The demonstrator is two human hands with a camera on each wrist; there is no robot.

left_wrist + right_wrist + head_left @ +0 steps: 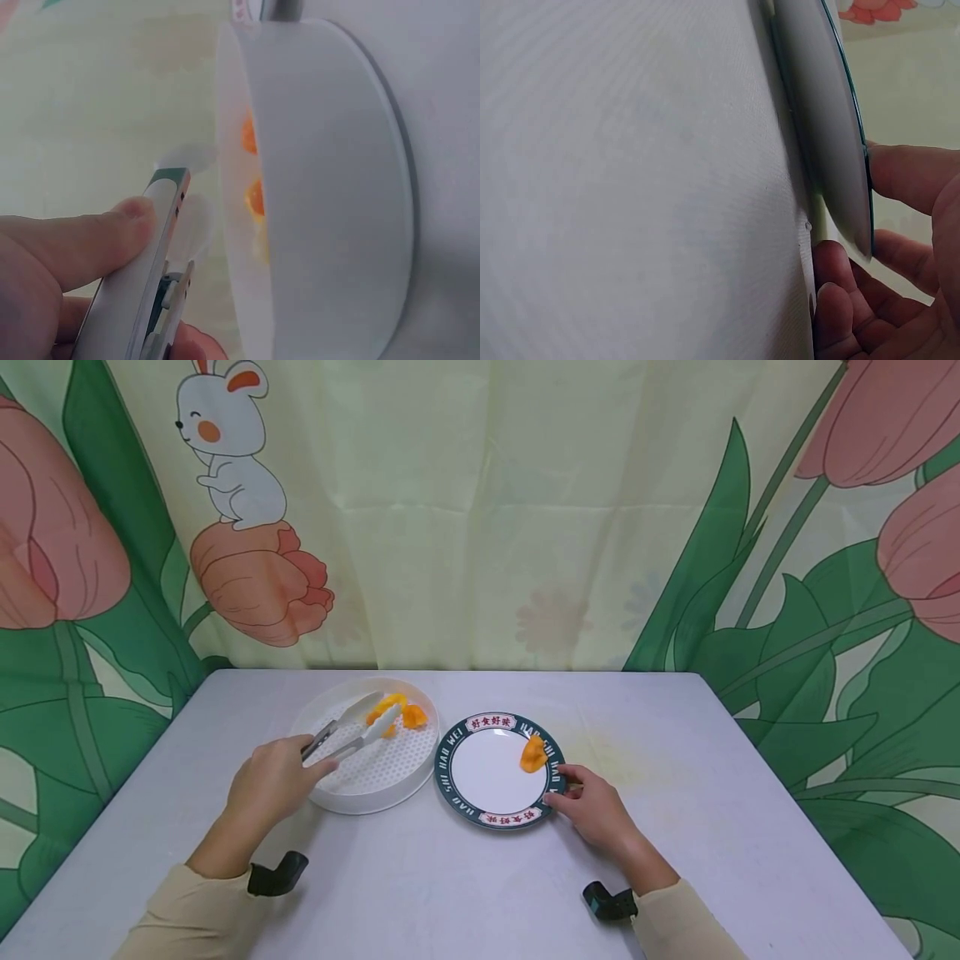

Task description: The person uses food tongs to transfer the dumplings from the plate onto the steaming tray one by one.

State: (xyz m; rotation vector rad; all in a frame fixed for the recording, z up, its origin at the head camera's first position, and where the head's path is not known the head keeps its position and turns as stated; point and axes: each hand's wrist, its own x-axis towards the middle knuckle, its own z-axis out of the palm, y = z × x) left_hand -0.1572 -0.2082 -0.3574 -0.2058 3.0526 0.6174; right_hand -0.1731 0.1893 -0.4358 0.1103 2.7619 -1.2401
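Note:
My left hand (272, 781) grips a pair of tongs (375, 729), thumb along one arm in the left wrist view. The tongs' pale tips are spread above a round white tray (356, 783) with a perforated floor. Several yellow and orange pieces (414, 717) lie at the tray's far right, close to the tips; their kind is unclear. Beside the tray stands a white plate (491, 772) with a dark green lettered rim. One orange piece (533, 755) rests on its right side. My right hand (600, 810) pinches the plate's right rim, with the thumb at the edge and fingers lower down.
A white-covered table (420, 885) carries the tray and plate. Behind it hangs a curtain (465, 527) printed with tulips and a rabbit. Each wrist wears a small black camera, the left camera (279, 873) and the right camera (609, 902).

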